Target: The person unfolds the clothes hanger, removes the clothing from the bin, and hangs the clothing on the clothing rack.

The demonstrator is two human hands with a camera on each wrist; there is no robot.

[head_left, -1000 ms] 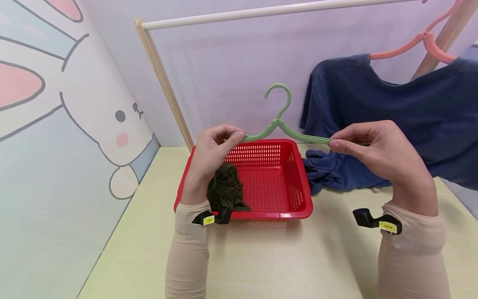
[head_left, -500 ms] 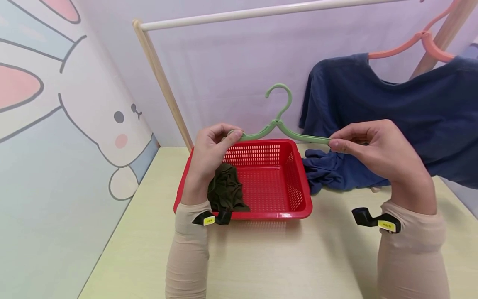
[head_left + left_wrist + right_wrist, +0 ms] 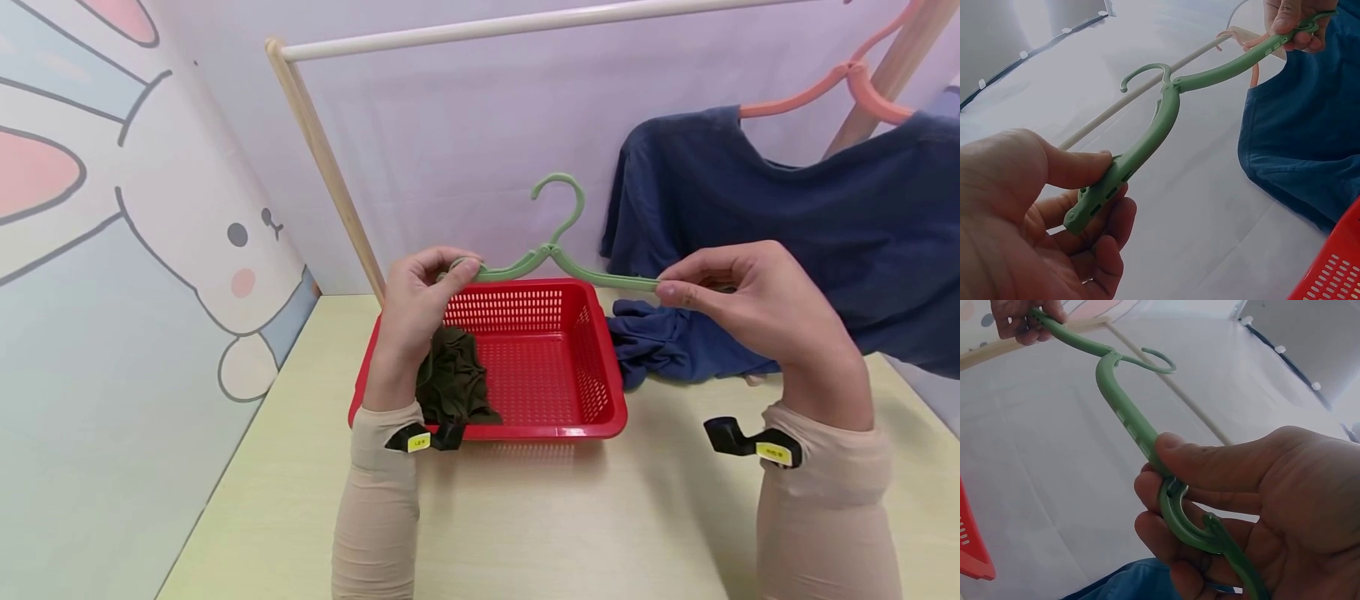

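A green plastic folding hanger point(image 3: 551, 248) is held up above the red basket, its hook pointing upward and its two arms spread. My left hand point(image 3: 422, 312) pinches the end of one arm between thumb and fingers. At the opposite end, my right hand point(image 3: 757, 304) pinches the other arm. In the right wrist view, a curved notch piece of the hanger point(image 3: 1188, 525) runs under the right fingers. The left wrist view shows the left thumb point(image 3: 1082, 169) lying along the hanger's slotted arm. Both hands are level and well apart.
A red perforated basket point(image 3: 547, 432) on the pale table point(image 3: 525, 517) holds a dark green garment point(image 3: 453, 375). Behind stands a rack with a white rail point(image 3: 480, 32). A navy shirt point(image 3: 705, 192) hangs on a coral hanger point(image 3: 813, 92); blue cloth point(image 3: 675, 342) lies at right.
The hanger and both hands have shifted slightly left, and the hanger's hook has dropped a little. Both hands keep their pinch on its ends.
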